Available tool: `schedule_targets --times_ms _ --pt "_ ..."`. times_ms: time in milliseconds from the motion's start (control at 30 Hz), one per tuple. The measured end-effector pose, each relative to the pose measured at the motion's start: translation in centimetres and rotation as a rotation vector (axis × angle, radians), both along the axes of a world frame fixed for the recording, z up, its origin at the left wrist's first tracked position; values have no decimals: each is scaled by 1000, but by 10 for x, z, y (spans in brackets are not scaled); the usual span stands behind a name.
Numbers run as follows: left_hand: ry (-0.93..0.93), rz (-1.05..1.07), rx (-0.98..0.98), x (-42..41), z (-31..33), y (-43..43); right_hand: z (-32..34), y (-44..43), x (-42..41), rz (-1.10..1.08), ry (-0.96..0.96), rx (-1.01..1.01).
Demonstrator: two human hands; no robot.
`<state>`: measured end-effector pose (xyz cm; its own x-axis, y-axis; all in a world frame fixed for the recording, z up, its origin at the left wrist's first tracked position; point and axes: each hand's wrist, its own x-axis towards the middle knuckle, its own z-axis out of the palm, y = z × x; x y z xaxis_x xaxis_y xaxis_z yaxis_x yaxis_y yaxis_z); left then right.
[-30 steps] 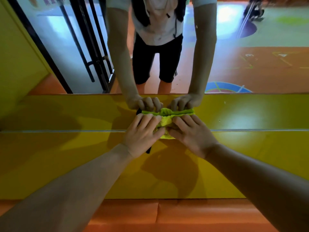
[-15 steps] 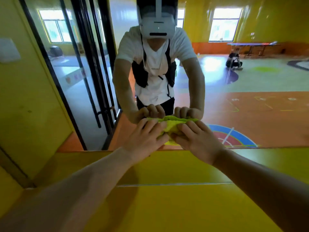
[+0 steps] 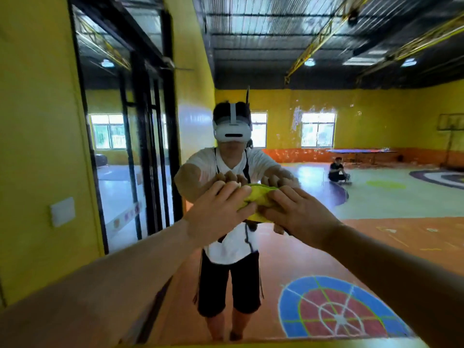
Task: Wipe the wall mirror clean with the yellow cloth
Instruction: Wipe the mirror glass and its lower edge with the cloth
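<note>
Left hand [image 3: 218,212]: mine, fingers laid out nearly straight, pressing on the cloth. Right hand [image 3: 298,214]: likewise flat, on the cloth's other end. Yellow cloth [image 3: 259,197]: bunched between both hands, pressed to the glass over my reflection's chest. Wall mirror [image 3: 364,237]: pale specks [image 3: 313,111] show high on the right, well above the cloth. Progress, by my estimate: wiping under way in the middle; upper glass and far sides left to do.
</note>
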<state>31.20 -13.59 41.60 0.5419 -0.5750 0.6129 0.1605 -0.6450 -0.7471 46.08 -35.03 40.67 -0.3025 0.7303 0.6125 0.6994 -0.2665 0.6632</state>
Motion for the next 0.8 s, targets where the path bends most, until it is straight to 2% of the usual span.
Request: schedule_targets --times_ms 267,367,533,800 --pt "-53 47 -5 3 122 -12 130 -5 11 -34 -165 34" --pt "25 68 -32 6 159 -14 172 -10 8 -63 -189 23" --pt "21 101 -99 5 222 -27 240 -14 9 -106 -178 26" --pt "-127 41 -159 23 328 -29 346 -14 19 -123 -144 126"
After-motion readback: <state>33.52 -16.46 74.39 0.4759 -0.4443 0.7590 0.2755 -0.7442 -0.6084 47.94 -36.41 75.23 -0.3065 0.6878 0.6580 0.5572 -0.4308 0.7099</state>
